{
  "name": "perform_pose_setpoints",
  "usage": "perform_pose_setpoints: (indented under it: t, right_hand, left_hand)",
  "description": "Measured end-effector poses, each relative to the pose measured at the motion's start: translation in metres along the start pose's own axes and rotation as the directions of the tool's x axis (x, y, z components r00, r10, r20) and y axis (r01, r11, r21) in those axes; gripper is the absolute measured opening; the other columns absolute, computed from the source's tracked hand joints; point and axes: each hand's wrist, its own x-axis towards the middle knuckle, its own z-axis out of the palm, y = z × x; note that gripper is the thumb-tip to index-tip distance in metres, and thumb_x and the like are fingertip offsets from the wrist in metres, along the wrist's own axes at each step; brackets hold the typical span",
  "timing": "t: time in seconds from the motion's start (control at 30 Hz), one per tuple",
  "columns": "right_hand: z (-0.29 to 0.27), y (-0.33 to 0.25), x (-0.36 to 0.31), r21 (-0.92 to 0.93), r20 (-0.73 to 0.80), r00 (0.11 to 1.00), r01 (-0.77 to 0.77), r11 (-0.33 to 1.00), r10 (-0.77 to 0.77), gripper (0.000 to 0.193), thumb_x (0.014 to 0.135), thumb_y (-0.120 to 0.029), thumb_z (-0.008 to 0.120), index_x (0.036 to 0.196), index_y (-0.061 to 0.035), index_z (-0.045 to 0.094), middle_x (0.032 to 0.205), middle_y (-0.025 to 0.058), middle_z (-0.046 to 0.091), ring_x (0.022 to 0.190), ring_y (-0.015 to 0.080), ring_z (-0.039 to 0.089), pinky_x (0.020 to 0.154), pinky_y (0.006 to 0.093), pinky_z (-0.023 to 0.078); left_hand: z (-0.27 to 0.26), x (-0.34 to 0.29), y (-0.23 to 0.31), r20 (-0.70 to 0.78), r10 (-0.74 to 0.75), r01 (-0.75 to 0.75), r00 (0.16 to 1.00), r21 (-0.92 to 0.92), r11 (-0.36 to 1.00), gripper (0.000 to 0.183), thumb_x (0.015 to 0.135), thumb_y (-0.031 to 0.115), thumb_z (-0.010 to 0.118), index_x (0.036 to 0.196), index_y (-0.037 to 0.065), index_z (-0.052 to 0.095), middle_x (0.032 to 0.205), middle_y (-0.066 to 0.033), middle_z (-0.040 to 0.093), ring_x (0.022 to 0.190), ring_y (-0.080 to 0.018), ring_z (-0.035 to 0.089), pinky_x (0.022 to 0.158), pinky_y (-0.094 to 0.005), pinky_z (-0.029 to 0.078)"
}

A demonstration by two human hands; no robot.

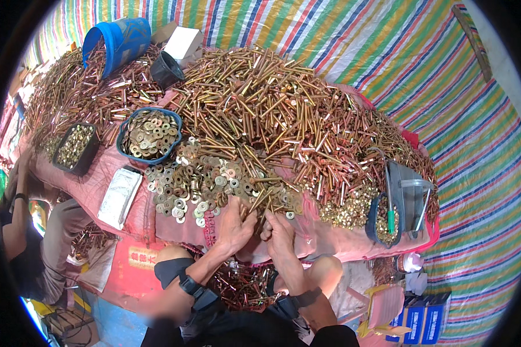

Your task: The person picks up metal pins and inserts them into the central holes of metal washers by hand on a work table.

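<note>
My left hand (236, 224) and my right hand (279, 232) are close together at the near edge of a cloth-covered work surface. Fingers of both are closed on a few long brass-coloured bolts (263, 200) that point up and away; the exact grip is partly hidden by the fingers. Just beyond and to the left lie loose flat washers (180, 184). Behind these rises a large heap of long bolts (255, 98). To the right of my right hand, small brass-coloured nuts (348, 206) lie in a loose pile.
A blue basin of washers (178, 122) and a dark tub of nuts (88, 165) stand left, near a silver packet (119, 198). A blue bucket (134, 43) lies tipped at the back. Right are another tub (371, 226) and a grey scoop-like container (408, 202). Someone's arm (18, 205) shows far left.
</note>
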Motion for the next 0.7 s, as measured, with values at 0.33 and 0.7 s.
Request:
perform_pose_setpoints:
  t: [0.33,0.7]
  right_hand:
    - [0.007,0.008,-0.003,-0.095,-0.031,0.982,0.184,0.978,-0.188,0.031,0.096,-0.021,0.078,0.121,-0.0042,0.070,0.081,-0.0056,0.059,0.068,0.0047,0.051,0.054,0.0220,0.039]
    - [0.010,-0.016,0.000,-0.161,0.078,0.997,-0.001,0.987,0.014,0.022,0.096,-0.030,0.078,0.097,-0.0122,0.065,0.063,-0.0070,0.049,0.047,0.0059,0.042,0.044,0.0231,0.032]
  left_hand:
    - [0.030,0.002,-0.011,-0.028,0.175,-0.173,0.984,0.061,0.983,0.027,0.094,0.002,0.061,0.116,0.001,0.045,0.090,-0.0264,0.064,0.082,-0.0486,0.066,0.070,-0.0525,0.052]
    - [0.026,-0.004,-0.015,-0.012,0.050,-0.049,0.999,0.072,0.996,0.031,0.092,0.004,0.064,0.118,0.001,0.048,0.090,-0.0246,0.067,0.085,-0.0441,0.070,0.075,-0.0492,0.054]
